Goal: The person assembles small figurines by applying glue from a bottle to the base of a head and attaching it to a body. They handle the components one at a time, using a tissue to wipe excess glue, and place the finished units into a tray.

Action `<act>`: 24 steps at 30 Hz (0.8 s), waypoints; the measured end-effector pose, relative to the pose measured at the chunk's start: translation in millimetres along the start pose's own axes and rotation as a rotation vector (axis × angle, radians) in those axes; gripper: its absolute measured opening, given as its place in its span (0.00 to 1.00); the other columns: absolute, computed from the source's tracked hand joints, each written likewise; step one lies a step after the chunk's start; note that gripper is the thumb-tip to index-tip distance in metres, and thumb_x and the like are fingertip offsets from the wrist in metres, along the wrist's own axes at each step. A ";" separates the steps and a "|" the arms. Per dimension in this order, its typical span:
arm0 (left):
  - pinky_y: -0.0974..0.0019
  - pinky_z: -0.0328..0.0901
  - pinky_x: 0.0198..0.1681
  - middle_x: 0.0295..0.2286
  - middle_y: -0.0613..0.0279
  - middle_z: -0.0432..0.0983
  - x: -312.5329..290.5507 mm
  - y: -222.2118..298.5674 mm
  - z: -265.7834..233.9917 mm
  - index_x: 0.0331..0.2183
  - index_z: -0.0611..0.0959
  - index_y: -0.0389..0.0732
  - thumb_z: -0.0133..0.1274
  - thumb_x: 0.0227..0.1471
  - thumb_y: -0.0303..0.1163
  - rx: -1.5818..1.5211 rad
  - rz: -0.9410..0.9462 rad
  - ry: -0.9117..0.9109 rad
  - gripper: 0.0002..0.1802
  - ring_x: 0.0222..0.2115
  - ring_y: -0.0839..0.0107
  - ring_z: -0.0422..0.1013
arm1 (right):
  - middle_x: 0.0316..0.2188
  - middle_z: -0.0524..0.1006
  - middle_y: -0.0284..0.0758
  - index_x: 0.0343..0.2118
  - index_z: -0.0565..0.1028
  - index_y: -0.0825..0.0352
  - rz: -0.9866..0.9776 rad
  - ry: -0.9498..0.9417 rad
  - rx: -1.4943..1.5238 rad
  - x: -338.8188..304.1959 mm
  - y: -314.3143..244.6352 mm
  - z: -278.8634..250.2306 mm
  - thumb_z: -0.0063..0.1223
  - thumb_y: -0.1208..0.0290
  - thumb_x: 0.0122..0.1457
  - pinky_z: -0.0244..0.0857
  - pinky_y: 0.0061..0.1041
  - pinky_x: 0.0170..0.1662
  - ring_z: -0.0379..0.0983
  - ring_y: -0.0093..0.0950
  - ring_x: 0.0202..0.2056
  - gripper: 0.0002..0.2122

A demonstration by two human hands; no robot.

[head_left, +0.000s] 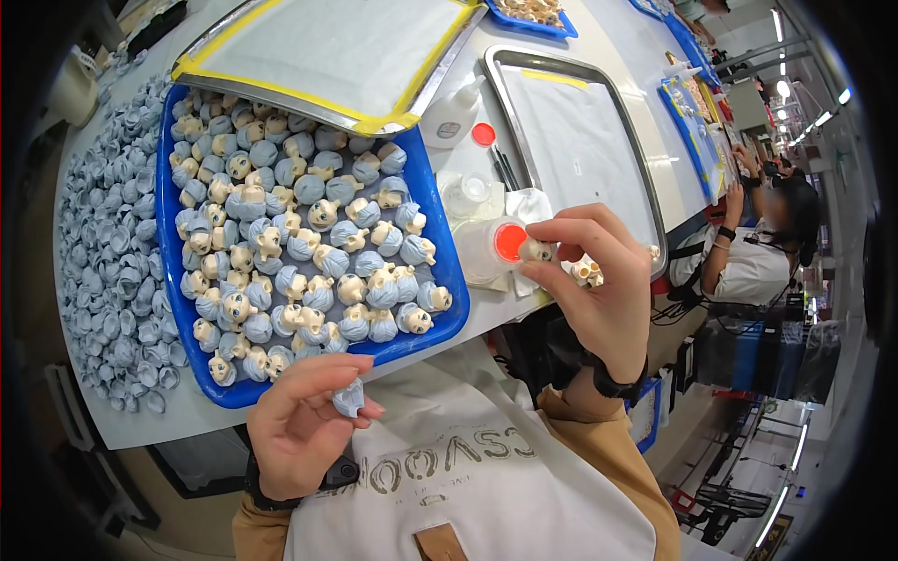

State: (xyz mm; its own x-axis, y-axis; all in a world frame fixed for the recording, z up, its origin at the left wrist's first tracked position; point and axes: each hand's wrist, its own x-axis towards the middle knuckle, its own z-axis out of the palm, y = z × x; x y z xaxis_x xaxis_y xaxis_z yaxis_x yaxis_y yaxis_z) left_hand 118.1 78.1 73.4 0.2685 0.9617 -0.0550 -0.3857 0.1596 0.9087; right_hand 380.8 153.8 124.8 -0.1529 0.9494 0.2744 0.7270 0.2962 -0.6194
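In front of the blue tray's near edge, my left hand pinches a pale blue doll hair piece, a hollow shell. My right hand is raised over the table's edge, its thumb and fingertips closed on a small cream doll head with a painted face. Just behind that head is a translucent cup with a red top surface; I cannot tell whether they touch. The blue tray is filled with doll heads, many wearing pale blue hair. Several cream pieces show beside my right fingers, partly hidden.
A heap of loose hair pieces covers the table's left. A paper-lined metal tray overhangs the blue tray's far edge; another metal tray lies right. Between them stand a white bottle and dark slim tools. A co-worker sits at right.
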 end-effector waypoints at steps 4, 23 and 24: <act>0.68 0.69 0.35 0.41 0.45 0.66 -0.8 -2.4 -4.6 0.42 0.73 0.30 0.47 0.46 0.20 -0.017 0.035 -0.034 0.17 0.33 0.64 0.72 | 0.27 0.74 0.35 0.29 0.76 0.67 -0.007 -0.012 -0.024 4.5 1.0 3.0 0.63 0.78 0.40 0.66 0.21 0.28 0.71 0.27 0.26 0.10; 0.63 0.70 0.38 0.40 0.44 0.67 -0.7 -4.6 -1.8 0.40 0.69 0.31 0.51 0.46 0.21 -0.106 0.041 0.002 0.16 0.33 0.67 0.71 | 0.27 0.74 0.36 0.30 0.75 0.69 -0.025 -0.012 -0.056 -2.7 6.6 1.7 0.61 0.79 0.42 0.65 0.22 0.28 0.71 0.27 0.26 0.10; 0.63 0.70 0.38 0.40 0.44 0.67 -0.7 -4.5 -1.8 0.40 0.68 0.31 0.51 0.46 0.21 -0.114 0.046 -0.004 0.17 0.33 0.67 0.71 | 0.27 0.74 0.36 0.30 0.75 0.69 -0.021 0.006 -0.040 -4.1 6.7 2.8 0.61 0.79 0.42 0.65 0.22 0.28 0.71 0.27 0.26 0.10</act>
State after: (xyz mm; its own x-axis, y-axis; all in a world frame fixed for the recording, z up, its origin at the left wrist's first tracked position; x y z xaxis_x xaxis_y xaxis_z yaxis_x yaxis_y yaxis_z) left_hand 118.0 77.1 68.5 0.2517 0.9677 -0.0123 -0.4954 0.1397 0.8573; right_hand 384.5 152.2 117.5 -0.1644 0.9422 0.2918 0.7501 0.3116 -0.5833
